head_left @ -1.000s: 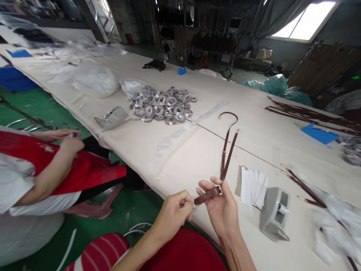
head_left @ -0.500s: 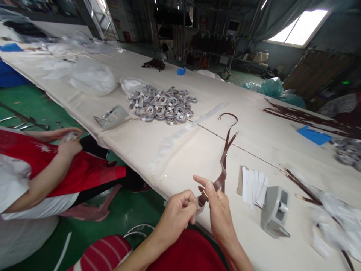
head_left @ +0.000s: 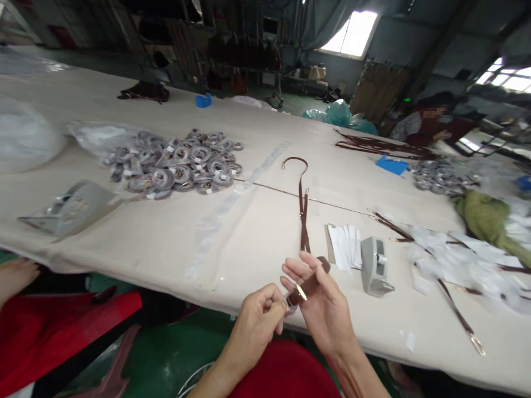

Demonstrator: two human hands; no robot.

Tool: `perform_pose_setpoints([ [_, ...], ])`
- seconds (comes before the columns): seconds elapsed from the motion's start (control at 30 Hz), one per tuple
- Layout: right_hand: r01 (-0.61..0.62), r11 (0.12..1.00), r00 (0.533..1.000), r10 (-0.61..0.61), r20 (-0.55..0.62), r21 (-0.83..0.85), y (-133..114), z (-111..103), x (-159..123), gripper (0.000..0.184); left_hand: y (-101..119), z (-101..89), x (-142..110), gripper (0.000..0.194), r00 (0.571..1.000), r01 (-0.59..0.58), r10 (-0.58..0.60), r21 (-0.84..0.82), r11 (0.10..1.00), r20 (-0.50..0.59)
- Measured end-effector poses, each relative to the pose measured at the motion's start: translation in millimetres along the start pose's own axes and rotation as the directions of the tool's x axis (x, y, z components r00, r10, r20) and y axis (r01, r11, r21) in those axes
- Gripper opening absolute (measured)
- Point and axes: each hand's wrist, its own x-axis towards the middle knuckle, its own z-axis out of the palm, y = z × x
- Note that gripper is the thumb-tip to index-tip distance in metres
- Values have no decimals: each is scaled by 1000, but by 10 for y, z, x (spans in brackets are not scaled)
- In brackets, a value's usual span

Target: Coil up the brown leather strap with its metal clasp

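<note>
A brown leather strap (head_left: 304, 221) with metal clips trails over the table from its far hooked end to my hands. My left hand (head_left: 259, 318) is closed in a pinch on the near end of the strap, where a bit of clear film shows at the fingertips. Palm up, my right hand (head_left: 327, 304) cradles the strap between thumb and fingers, its fingers loosely curled. A gold metal clip (head_left: 301, 292) shows between the two hands. Right of the strap lie white paper strips (head_left: 346, 246) and a grey tape dispenser (head_left: 375, 265).
Coiled, wrapped straps (head_left: 182, 166) form a pile left of centre, near another grey dispenser (head_left: 72, 207). More brown straps (head_left: 381, 146) lie at the back right by a blue holder (head_left: 392, 165). A green cloth (head_left: 489, 221) is at right. Co-workers are at left and far right.
The view has swung to the right. My right hand has turned its palm upward, its index finger no longer pointing out; my left hand keeps its pinch on the strap.
</note>
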Motion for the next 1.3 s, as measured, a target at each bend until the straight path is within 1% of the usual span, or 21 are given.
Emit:
perform_pose_setpoints([
  [0.03,42,999,999,-42,-27,-9,-22,7,-12,35,-21,-15,18,15,999,10,-10,14,1000,30],
  [0.1,97,973,994,-107,-37,-210,-34,3,-68,35,-77,-41,62,16,995,25,-28,34,999,92],
  [0.17,120,875,991,-134,3,-469,4,-25,-155,36,-147,-66,119,17,987,38,-43,39,999,152],
  [0.2,129,824,990,-136,29,-552,38,-43,-200,37,-183,-78,152,18,982,46,-52,38,998,179],
  [0.23,130,800,990,-132,41,-586,76,-60,-241,37,-215,-90,185,18,977,56,-62,36,998,203],
  [0.3,116,843,990,-143,-11,-526,145,-86,-301,38,-251,-104,242,17,964,75,-83,43,996,251],
  [0.37,105,919,976,-169,-140,-381,183,-97,-332,41,-233,-95,268,16,950,77,-94,71,995,298],
  [0.4,109,938,963,-182,-201,-330,188,-98,-339,43,-205,-82,267,16,943,68,-92,85,994,320],
  [0.47,101,939,946,-192,-260,-328,179,-102,-353,45,-134,-41,242,17,934,39,-68,89,995,351],
  [0.57,75,913,947,-191,-259,-402,146,-116,-399,45,-52,27,187,17,935,19,-47,83,996,352],
  [0.67,148,875,925,-287,-247,-461,110,-142,-476,46,-33,92,137,17,945,26,-60,109,994,322],
  [0.7,144,865,937,-275,-215,-481,98,-153,-502,47,-33,117,121,19,946,22,-55,108,994,320],
  [0.8,73,859,977,-165,-138,-508,59,-197,-579,48,-16,204,72,23,940,-16,-20,100,995,341],
  [0.93,125,853,963,-227,-145,-506,9,-304,-716,47,52,348,8,23,930,-33,-19,136,990,368],
  [1.03,75,852,976,-168,-135,-519,-6,-412,-836,44,77,464,-27,27,921,-21,-37,146,989,387],
  [1.1,84,897,975,-164,-149,-434,-32,-473,-894,44,56,536,-49,29,910,-9,-59,161,987,411],
  [1.13,122,932,967,-190,-170,-342,-60,-494,-910,45,32,570,-62,29,899,2,-78,174,985,431],
  [1.2,233,970,940,-244,-237,-75,-156,-517,-920,45,-40,630,-91,31,880,17,-112,204,979,461],
  [1.23,291,955,924,-265,-274,60,-222,-522,-919,44,-83,657,-103,32,873,25,-130,222,975,470],
  [1.27,347,924,907,-287,-306,160,-295,-526,-922,42,-127,682,-110,33,879,23,-130,231,973,459],
  [1.3,393,894,892,-314,-325,214,-367,-531,-932,40,-166,704,-110,34,888,26,-133,240,970,440],
])
